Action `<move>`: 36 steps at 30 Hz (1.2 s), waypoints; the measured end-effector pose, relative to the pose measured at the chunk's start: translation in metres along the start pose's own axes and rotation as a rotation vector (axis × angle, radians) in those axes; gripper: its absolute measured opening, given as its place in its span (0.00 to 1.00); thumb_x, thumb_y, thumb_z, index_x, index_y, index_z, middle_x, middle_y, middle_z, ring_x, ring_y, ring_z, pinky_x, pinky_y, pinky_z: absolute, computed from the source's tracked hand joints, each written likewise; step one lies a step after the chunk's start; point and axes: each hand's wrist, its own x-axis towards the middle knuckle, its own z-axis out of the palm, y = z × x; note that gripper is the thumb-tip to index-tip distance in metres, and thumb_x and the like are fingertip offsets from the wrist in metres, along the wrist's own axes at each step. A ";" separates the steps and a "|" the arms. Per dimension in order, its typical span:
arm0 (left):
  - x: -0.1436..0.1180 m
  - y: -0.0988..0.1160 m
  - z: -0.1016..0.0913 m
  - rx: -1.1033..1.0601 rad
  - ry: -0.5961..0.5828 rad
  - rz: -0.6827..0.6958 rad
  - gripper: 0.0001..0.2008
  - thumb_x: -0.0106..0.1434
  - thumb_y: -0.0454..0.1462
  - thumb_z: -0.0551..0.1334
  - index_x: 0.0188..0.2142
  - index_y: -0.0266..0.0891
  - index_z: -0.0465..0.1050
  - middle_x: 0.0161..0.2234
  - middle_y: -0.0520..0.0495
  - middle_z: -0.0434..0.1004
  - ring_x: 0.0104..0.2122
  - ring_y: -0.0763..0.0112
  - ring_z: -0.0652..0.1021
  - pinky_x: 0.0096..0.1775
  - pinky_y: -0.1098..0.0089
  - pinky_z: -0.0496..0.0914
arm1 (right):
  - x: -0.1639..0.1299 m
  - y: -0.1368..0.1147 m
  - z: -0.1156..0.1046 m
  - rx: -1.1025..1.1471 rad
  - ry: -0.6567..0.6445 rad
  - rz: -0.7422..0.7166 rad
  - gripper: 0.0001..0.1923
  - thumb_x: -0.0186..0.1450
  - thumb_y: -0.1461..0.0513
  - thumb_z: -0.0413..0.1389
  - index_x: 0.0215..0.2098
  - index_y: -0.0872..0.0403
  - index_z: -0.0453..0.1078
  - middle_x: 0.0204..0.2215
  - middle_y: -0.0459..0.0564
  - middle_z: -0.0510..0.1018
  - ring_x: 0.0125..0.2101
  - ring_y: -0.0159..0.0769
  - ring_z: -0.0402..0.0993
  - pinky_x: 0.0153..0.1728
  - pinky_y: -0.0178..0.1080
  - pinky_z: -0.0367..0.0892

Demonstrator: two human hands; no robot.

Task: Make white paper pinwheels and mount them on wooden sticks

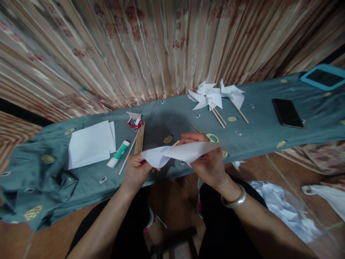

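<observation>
Above the near edge of a long table covered with a green cloth (258, 135), 2 hands hold a curved paper (185, 152) in front of the person, over the middle of the near side. The left hand (138, 168) is closed in a pinch on the paper's left end, with its thumb and fingers together. The right hand (208, 163) is partly curled around the right part and has hold of it from below and behind; the paper hides some of its fingers, so how tightly they close is hard to tell. A silver bracelet (235, 199) circles the right wrist. Just behind the paper, the end of a wooden stick (176, 142) shows, though whether a hand grips it cannot be told. Near the left hand lie a bundle of sticks (139, 138), a glue stick (118, 154) and a small open red box (134, 121), with a paper stack (88, 144) farther left. Beyond the right hand is a pair of scissors with a light green handle (212, 137). Farther back, white pinwheels (206, 96) rest with 3 stick handles showing; to their right lie a dark phone (287, 113) and a blue-framed tablet (325, 76).
</observation>
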 end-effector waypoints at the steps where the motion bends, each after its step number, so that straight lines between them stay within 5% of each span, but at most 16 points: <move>1: 0.000 0.001 0.000 0.015 0.011 0.023 0.09 0.51 0.37 0.67 0.18 0.37 0.74 0.14 0.52 0.71 0.15 0.77 0.68 0.19 0.77 0.62 | 0.000 -0.001 0.001 0.030 0.002 0.034 0.18 0.59 0.66 0.62 0.47 0.51 0.69 0.36 0.45 0.83 0.38 0.37 0.81 0.37 0.38 0.76; 8: -0.002 0.015 -0.003 0.125 0.065 0.050 0.05 0.47 0.37 0.67 0.20 0.36 0.76 0.24 0.47 0.79 0.19 0.75 0.72 0.20 0.77 0.64 | -0.003 0.003 0.002 -0.054 0.008 -0.082 0.16 0.60 0.64 0.62 0.47 0.50 0.69 0.40 0.47 0.83 0.42 0.38 0.80 0.45 0.43 0.75; 14: -0.002 0.014 -0.003 0.099 0.030 0.016 0.04 0.48 0.37 0.66 0.23 0.38 0.79 0.21 0.49 0.77 0.20 0.73 0.72 0.22 0.75 0.65 | -0.005 0.003 0.003 -0.098 -0.020 -0.145 0.16 0.62 0.64 0.60 0.49 0.49 0.67 0.40 0.47 0.81 0.43 0.38 0.79 0.47 0.45 0.74; 19: -0.003 0.012 -0.003 0.087 0.004 0.004 0.12 0.52 0.37 0.63 0.15 0.38 0.72 0.15 0.51 0.70 0.16 0.77 0.66 0.19 0.76 0.61 | -0.004 0.001 0.001 -0.100 -0.012 -0.128 0.15 0.64 0.66 0.58 0.48 0.49 0.68 0.39 0.47 0.81 0.43 0.38 0.79 0.47 0.45 0.74; 36: -0.005 0.015 -0.002 0.071 -0.025 -0.030 0.09 0.52 0.37 0.63 0.18 0.37 0.73 0.18 0.50 0.73 0.16 0.78 0.66 0.19 0.77 0.60 | -0.004 0.000 0.000 -0.088 -0.030 -0.131 0.16 0.62 0.66 0.58 0.49 0.48 0.67 0.39 0.46 0.81 0.42 0.39 0.80 0.48 0.46 0.74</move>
